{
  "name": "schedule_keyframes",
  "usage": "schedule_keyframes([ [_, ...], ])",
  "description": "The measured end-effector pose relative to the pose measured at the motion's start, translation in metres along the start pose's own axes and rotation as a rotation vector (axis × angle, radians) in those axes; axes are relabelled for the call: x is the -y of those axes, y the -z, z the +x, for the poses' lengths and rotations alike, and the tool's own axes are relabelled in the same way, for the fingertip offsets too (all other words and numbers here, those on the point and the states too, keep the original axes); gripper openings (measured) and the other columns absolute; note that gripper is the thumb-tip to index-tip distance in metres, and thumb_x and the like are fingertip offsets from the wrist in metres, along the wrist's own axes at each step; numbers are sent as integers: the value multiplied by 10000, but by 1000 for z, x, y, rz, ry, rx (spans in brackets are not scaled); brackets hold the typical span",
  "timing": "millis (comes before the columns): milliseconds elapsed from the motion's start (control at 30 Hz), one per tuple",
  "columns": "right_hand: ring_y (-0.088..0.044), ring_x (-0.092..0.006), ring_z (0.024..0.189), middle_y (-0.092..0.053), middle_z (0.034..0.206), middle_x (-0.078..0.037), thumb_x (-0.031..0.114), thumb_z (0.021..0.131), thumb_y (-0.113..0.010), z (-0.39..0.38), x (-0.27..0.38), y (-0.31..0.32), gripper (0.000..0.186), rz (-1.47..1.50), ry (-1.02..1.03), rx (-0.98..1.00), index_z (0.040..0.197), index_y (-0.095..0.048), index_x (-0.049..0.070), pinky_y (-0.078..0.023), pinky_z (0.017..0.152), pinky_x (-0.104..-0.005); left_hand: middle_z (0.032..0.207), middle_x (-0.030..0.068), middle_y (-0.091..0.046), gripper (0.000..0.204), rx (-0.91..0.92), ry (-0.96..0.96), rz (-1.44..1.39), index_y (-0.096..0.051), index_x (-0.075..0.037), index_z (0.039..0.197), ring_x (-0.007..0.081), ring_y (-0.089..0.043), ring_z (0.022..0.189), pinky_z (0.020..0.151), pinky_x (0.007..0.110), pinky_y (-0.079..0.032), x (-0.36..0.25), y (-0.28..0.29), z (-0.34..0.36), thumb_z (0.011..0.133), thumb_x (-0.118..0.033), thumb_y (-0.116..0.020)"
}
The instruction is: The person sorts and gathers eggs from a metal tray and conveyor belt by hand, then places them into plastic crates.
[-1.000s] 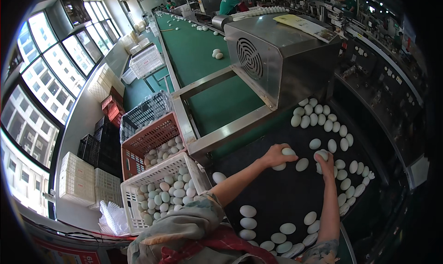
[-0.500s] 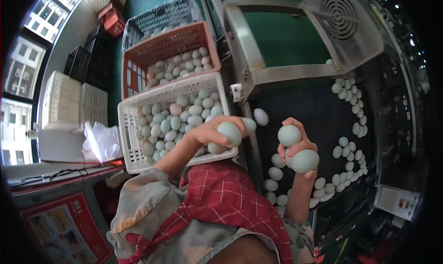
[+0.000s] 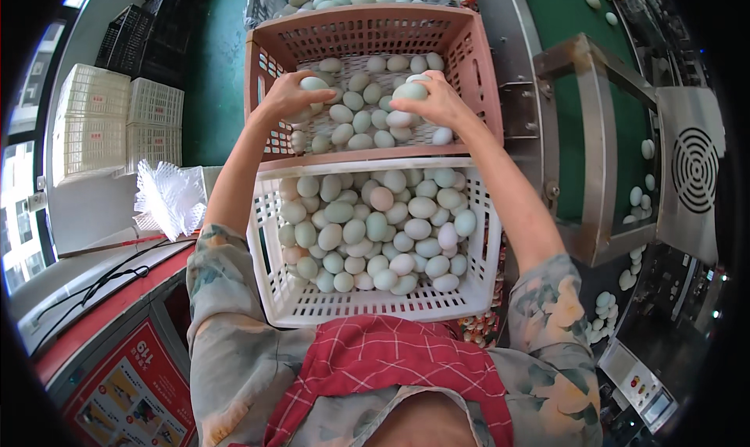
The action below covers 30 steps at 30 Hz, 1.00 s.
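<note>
Both my hands are inside a brown plastic crate [image 3: 375, 26] with pale green-blue eggs [image 3: 361, 121] lying on its woven-looking bottom. At the crate's left side, my left hand [image 3: 287, 97] curls around an egg [image 3: 314, 84]; its thumb points inward. Toward the right side, my right hand [image 3: 444, 101] grips pale eggs [image 3: 411, 93], more than one of them showing at its fingers. How many each hand holds is partly hidden. Nearer to me, touching the brown crate, stands a white plastic crate [image 3: 375, 309] heaped with eggs, a few of them pinkish.
Beyond the brown crate is a dark crate lined with clear plastic [image 3: 269, 1], also holding eggs. A metal-framed machine [image 3: 590, 134] with a green belt [image 3: 558, 25] and scattered eggs runs along the right. White crates [image 3: 90, 123] are stacked at left, near a white crinkled bundle [image 3: 168, 197].
My view has turned left from the machine to the crates. Both hands, holding eggs, have moved away from the dark belt and the white crate's edge into the brown crate.
</note>
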State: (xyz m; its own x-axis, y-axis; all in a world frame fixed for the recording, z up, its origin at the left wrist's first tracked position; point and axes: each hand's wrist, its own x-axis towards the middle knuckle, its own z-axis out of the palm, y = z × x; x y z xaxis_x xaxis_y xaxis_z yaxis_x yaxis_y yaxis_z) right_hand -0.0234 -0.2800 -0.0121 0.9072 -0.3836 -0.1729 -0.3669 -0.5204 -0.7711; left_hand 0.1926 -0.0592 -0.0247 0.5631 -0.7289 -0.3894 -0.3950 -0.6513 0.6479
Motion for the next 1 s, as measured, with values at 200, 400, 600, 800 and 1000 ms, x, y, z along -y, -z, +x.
schedule_keyframes([
  [200, -573, -440, 1097, -316, 1411, -315, 520, 591, -729, 90, -56, -79, 720, -511, -105, 433, 1143, -669, 63, -488, 910, -443, 1181, 361, -500, 783, 117, -71, 470, -608, -67, 1213, 425, -545, 1115, 959, 415, -455, 62, -41, 79, 608, -535, -773],
  [400, -617, -436, 996, -242, 1446, -262, 483, 607, -740, 119, -77, -105, 654, -627, -139, 308, 1138, -680, 106, -508, 873, -458, 1255, 270, -421, 687, 197, -180, 638, -618, -141, 1205, 448, -578, 1040, 900, 450, -497, 70, -56, 107, 637, -498, -763],
  [600, -373, -547, 1208, -186, 1467, -238, 437, 676, -752, 118, -106, -104, 688, -658, -166, 130, 1296, -554, 211, -475, 919, -536, 1339, 256, -373, 703, -65, -162, 513, -582, -185, 1244, 412, -586, 1073, 881, 479, -512, 73, -76, 124, 658, -543, -734],
  [800, -411, -496, 1240, -306, 1401, -340, 436, 713, -718, 88, -83, -63, 772, -538, -50, -29, 1378, -445, 153, -364, 1024, -550, 1379, 265, -346, 819, -256, -168, 665, -429, -198, 1368, 472, -433, 1214, 946, 530, -438, 79, -86, 128, 687, -543, -728],
  [1000, -587, -333, 972, -607, 966, -168, 261, 768, -649, -40, 28, -43, 350, 106, 323, -283, 1026, -618, 27, -477, 875, -395, 1320, 233, -444, 626, 209, -833, 464, -372, -104, 1388, 393, -472, 1167, 966, 436, -413, 59, -120, 120, 825, -167, -638],
])
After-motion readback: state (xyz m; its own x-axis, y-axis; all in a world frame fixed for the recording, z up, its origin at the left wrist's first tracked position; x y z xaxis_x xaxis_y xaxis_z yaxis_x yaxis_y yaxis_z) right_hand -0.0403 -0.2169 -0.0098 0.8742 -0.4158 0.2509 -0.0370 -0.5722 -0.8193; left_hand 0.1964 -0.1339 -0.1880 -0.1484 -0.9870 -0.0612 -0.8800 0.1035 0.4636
